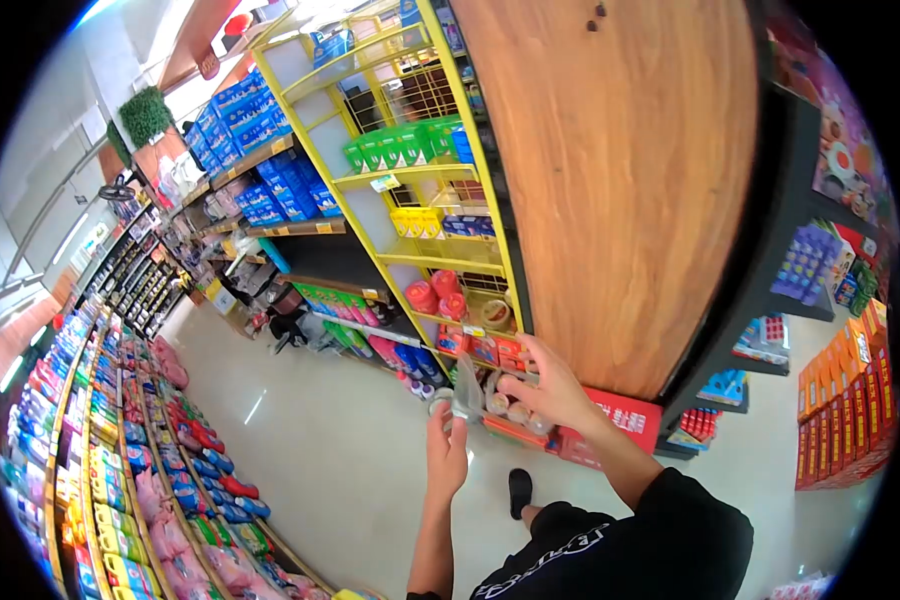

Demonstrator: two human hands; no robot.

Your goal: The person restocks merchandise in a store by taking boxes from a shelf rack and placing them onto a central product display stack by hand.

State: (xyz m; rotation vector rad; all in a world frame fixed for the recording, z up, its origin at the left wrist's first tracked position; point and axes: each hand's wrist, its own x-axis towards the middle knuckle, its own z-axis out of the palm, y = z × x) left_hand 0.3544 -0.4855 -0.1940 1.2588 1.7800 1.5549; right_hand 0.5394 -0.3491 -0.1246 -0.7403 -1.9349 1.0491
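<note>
My left hand is raised before the low end of a yellow wire rack, its fingers closed around a clear plastic piece. It could be a bag or a container; its kind is not plain. A small round, pale lid-like thing shows at the fingertips. To the right of it, my right hand has its fingers apart, with nothing visibly gripped. Beneath that hand, an orange-edged bottom shelf carries several clear jars. Red-lidded tubs stand one level up.
Green boxes and yellow boxes fill higher rack levels. A broad wooden panel rises at right, with a red sign at its foot. Packed shelves line the left of the aisle floor. Stacked red cartons stand far right.
</note>
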